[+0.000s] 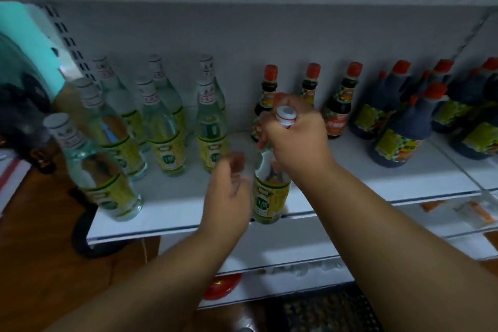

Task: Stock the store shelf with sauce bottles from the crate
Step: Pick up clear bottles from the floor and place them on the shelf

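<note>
A: Where is the bottle you are stocking?

B: My right hand [293,140] has its grip clenched round the neck of a clear bottle [270,188] with a yellow-green label, just under its white cap. The bottle stands at the front edge of the white shelf [350,183], roughly upright.

A: And your other hand?

B: My left hand [229,197] is just beside the bottle's lower body, on its left. The fingers are loosely curled and blurred, and I cannot tell whether they touch the glass.

A: What else is on that shelf?

B: To the left, more clear bottles [164,129] of the same kind stand in loose rows; the nearest one [94,170] sits at the shelf's front left corner. Behind my right hand are small dark bottles [341,105] with orange caps against the back wall. Further right, large dark jugs [401,129] with orange caps and handles stand grouped together.

A: Below?

B: A red object [221,288] shows under the shelf; it is too blurred to identify.
</note>
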